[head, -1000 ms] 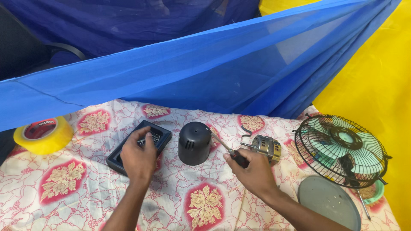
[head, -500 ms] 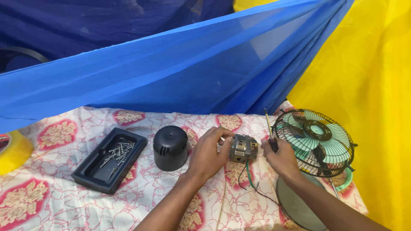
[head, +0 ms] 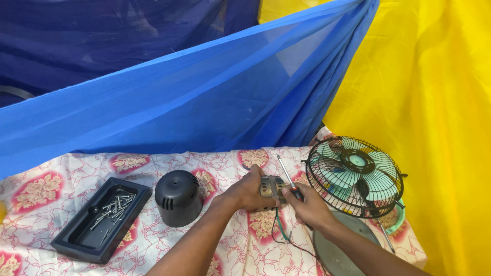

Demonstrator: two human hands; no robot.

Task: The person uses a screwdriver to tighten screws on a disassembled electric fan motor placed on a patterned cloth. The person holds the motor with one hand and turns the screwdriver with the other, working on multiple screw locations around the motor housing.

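Small metal fan motor [head: 271, 188] clasped in my left hand [head: 249, 191]; right hand [head: 306, 206] grips the red-handled screwdriver [head: 287, 178]. Screw stage; tip needs seating next.

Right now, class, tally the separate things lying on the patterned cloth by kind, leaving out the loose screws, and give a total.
Black tray: 1
Black motor cover: 1
Metal motor, in the left hand: 1
Screwdriver, in the right hand: 1
Fan in its wire guard: 1
Grey round plate: 1
Total: 6

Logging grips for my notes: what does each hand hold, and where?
Left hand grips the small metal fan motor around its body; right hand holds the screwdriver by its handle.
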